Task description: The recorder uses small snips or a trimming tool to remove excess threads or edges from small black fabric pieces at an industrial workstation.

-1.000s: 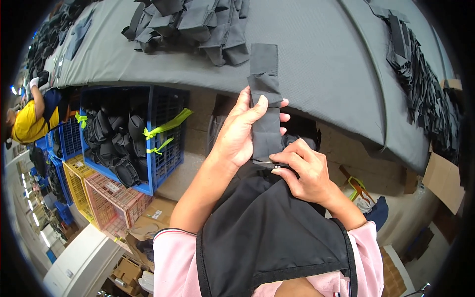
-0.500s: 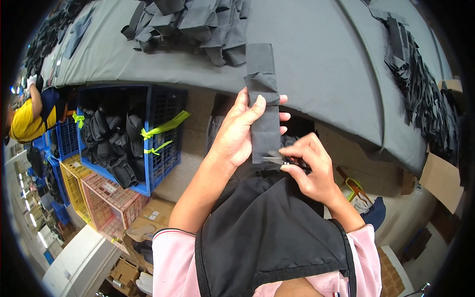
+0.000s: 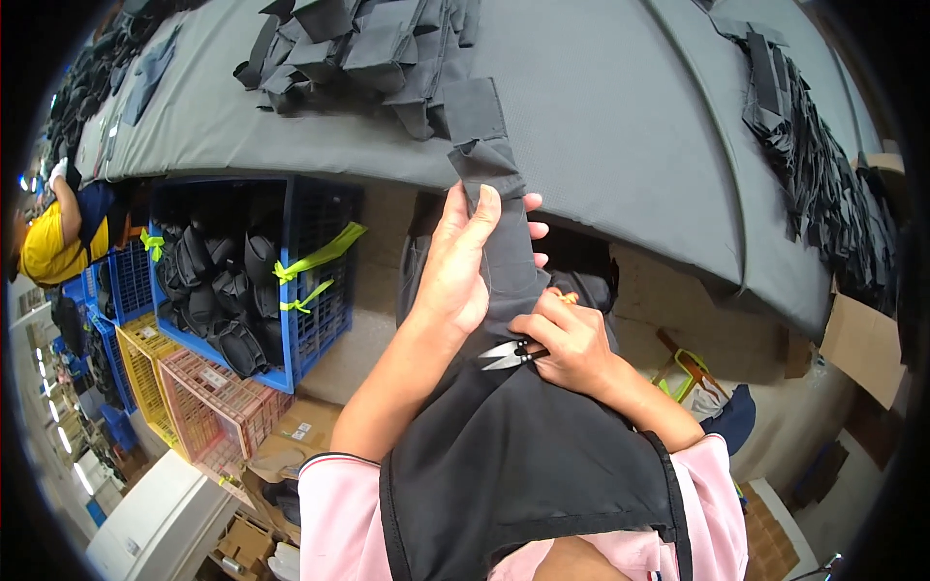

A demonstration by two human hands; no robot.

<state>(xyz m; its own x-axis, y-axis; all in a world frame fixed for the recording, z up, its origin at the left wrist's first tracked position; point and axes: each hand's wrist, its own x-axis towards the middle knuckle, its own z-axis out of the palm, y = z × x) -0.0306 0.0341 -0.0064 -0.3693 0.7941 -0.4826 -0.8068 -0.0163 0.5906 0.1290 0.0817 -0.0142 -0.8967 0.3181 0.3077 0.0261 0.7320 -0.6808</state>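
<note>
Dark fabric strap (image 3: 494,194) held by left hand (image 3: 460,266); right hand (image 3: 572,344) grips snips (image 3: 509,355)

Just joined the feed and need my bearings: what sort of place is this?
Probably a sewing or garment workshop. A long grey table carries heaps of dark fabric pieces, a blue crate beneath holds more, and the hands hold a dark fabric strip and small thread snips.
</note>
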